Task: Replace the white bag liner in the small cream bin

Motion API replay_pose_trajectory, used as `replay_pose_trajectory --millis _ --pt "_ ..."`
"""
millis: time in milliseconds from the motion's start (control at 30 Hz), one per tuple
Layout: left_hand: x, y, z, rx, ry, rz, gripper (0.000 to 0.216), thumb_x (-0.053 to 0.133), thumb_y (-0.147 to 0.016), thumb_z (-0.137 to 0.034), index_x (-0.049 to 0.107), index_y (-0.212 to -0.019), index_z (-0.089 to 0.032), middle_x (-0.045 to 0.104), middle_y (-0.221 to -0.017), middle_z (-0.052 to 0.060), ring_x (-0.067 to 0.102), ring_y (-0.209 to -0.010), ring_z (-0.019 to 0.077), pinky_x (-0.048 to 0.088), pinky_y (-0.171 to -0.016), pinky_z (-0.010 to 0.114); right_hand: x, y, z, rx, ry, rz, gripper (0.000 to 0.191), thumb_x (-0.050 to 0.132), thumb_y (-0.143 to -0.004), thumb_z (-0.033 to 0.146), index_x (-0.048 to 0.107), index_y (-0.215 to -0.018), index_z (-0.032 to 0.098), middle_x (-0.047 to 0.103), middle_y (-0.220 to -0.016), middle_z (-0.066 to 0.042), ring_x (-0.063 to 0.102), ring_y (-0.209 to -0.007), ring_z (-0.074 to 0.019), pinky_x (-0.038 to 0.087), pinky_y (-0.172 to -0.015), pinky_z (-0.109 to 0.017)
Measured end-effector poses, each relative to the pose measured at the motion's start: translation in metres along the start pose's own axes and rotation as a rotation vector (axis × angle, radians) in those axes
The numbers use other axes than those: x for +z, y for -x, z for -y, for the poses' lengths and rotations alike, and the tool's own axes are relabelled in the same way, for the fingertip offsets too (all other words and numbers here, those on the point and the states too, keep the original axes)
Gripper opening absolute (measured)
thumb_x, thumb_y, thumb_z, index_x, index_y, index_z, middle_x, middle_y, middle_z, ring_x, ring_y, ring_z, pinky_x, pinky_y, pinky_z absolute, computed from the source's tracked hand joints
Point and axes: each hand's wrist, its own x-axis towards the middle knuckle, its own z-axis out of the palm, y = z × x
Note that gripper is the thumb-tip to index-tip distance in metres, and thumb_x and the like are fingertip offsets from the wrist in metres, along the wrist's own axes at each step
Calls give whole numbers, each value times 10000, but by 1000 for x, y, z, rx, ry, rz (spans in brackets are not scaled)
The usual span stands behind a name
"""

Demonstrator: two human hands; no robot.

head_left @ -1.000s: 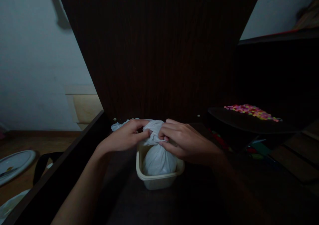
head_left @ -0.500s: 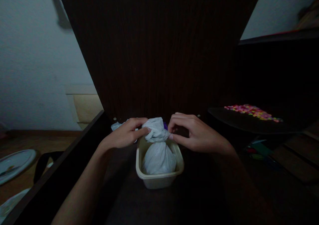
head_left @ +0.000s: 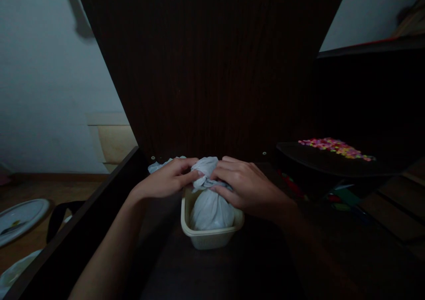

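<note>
A white plastic bag (head_left: 210, 209), bunched at the top, stands in a small cream basket (head_left: 209, 237) on a dark table (head_left: 212, 273). My left hand (head_left: 166, 180) pinches the bag's gathered top from the left, fingers closed on it. From the right, my right hand (head_left: 247, 187) curls its fingers around the same knotted neck. Both hands meet just above the basket's far rim. A loose white flap (head_left: 156, 165) of plastic shows behind my left hand.
A tall dark wooden panel (head_left: 212, 70) rises right behind the basket. At the right a dark tray (head_left: 332, 160) carries several small coloured pieces (head_left: 335, 146). To the left, below the table edge, a round plate (head_left: 20, 218) lies on the wooden floor.
My right hand, drawn a little right of the bag half a second ago, has come back onto its neck. My left hand has kept its hold.
</note>
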Motion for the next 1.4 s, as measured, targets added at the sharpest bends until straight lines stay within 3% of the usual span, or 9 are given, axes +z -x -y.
replay_pose_trajectory --millis 200,367,600,767,933,1000,1133,1267,1400 --pt "-13 5 5 95 -134 41 240 551 -952 -335 679 -910 -137 695 -851 28 610 -778 176 470 -719 251 -19 7 -11 -154 -225 -51 101 600 -919 73 618 -868 158 618 -880 -42 540 -857 -180 424 -740 -312" --pt "-16 5 6 93 -94 42 224 598 -943 -322 708 -974 -129 732 -917 43 629 -836 193 482 -760 252 -25 11 -27 -166 -459 -149 179 582 -889 -2 615 -876 173 611 -919 -35 582 -888 -162 458 -781 -300" --pt "-17 6 10 103 17 37 180 627 -933 -293 710 -921 -134 720 -889 37 618 -805 172 489 -724 235 -15 8 -47 -163 -777 -444 69 657 -910 152 638 -871 206 617 -914 -25 600 -832 -155 477 -722 -297" --pt "-18 7 9 133 107 33 158 667 -907 -280 723 -937 -134 727 -951 53 628 -862 182 498 -765 244 -7 4 -56 -118 -976 -505 112 723 -865 268 625 -847 217 618 -882 -17 600 -804 -161 492 -709 -306" --pt "-15 7 7 101 369 -30 195 736 -862 -300 744 -962 -133 724 -897 44 636 -811 168 500 -728 237 -2 -1 -61 315 -671 -586 86 698 -828 253 631 -841 202 623 -767 -1 573 -688 -148 443 -605 -275" --pt "-11 5 7 79 448 -80 230 757 -847 -322 745 -970 -127 726 -880 47 637 -782 162 496 -695 230 -3 -1 -56 374 -504 -604 64 670 -827 217 651 -881 190 643 -799 -14 580 -696 -154 447 -616 -287" --pt "-5 1 5 44 523 -135 267 760 -840 -347 738 -976 -119 734 -864 57 638 -743 160 490 -656 229 -14 3 -32 202 -310 -549 161 610 -843 122 666 -982 182 660 -910 -39 596 -766 -160 452 -647 -290" --pt "1 -2 0 45 550 -168 268 771 -818 -347 737 -950 -116 722 -815 44 623 -695 152 477 -614 224 -23 9 -9 33 -261 -349 113 688 -883 245 679 -979 186 649 -869 -26 566 -692 -136 439 -621 -274" --pt "3 -1 -3 78 562 -183 245 780 -813 -340 736 -914 -121 706 -770 27 603 -659 134 464 -594 212 -17 8 -7 8 -159 -155 188 711 -896 299 690 -1048 190 655 -986 -54 619 -823 -167 464 -690 -278"
